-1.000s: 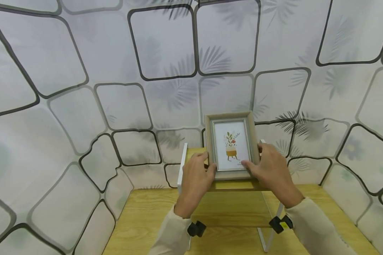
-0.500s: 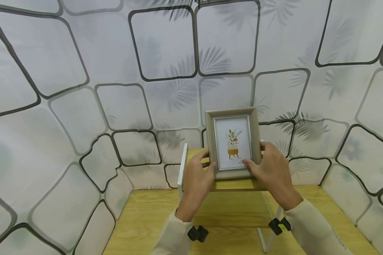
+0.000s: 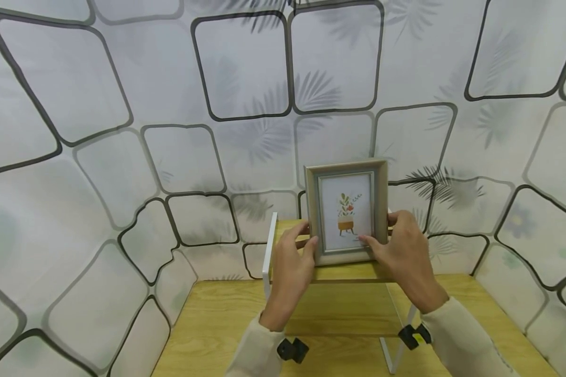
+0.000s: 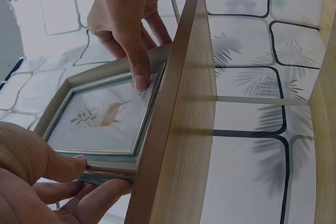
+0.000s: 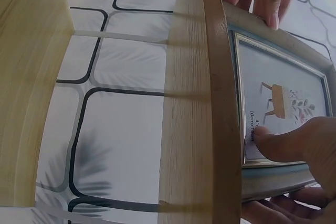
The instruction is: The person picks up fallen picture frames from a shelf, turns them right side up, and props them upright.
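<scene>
A picture frame in beige and grey-blue stands near upright at the top board of a small wooden shelf. Its print shows a potted plant on an orange stand. My left hand grips the frame's lower left side, thumb in front. On the lower right, my right hand holds it, the thumb lying over the print's corner and the other fingers around the side. The left wrist view has the frame close against the board's edge. In the right wrist view, the right thumb presses near small printed size text.
The shelf has white metal side frames and a lower board. It stands on a wood-grain table. Behind and on both sides hangs pale cloth with dark rounded outlines and leaf prints. Black wrist mounts sit at the sleeves.
The picture frame has turned and straightened, its top and right side shifting to the right. Both hands keep their hold and have moved only slightly.
</scene>
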### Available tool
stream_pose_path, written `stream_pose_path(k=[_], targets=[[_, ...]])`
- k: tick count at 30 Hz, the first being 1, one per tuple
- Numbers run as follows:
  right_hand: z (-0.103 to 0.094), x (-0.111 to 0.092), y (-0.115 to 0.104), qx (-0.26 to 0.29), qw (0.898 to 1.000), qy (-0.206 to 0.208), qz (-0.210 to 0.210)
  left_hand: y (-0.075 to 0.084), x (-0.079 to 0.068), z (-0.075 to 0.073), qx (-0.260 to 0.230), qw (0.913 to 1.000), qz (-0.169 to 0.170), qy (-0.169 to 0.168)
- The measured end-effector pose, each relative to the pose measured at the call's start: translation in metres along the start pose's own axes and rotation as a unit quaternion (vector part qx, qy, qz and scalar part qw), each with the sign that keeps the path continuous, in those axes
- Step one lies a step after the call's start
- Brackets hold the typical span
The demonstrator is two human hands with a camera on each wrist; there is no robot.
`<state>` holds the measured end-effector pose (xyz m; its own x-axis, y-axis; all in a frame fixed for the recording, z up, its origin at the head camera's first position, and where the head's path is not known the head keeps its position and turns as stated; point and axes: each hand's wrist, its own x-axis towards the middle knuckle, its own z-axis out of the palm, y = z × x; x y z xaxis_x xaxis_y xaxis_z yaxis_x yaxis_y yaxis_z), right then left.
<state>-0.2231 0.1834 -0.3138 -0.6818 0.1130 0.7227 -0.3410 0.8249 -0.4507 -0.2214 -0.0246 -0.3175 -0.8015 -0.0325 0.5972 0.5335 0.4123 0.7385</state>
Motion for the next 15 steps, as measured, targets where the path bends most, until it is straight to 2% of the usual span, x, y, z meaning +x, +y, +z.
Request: stream_pose_path(k=[8,15], targets=[[-0.0005,-0.0013,0.0026,0.003,1.0,0.0,0.008,0.0005,-0.0012,-0.0015,-0.011,0.9999,0.003,-0.005],[-0.0013,-0.0028,0.0034,0.013,1.0,-0.009,0.017,0.0003,-0.003,-0.0022,-0.021,0.9996,-0.014,-0.015]])
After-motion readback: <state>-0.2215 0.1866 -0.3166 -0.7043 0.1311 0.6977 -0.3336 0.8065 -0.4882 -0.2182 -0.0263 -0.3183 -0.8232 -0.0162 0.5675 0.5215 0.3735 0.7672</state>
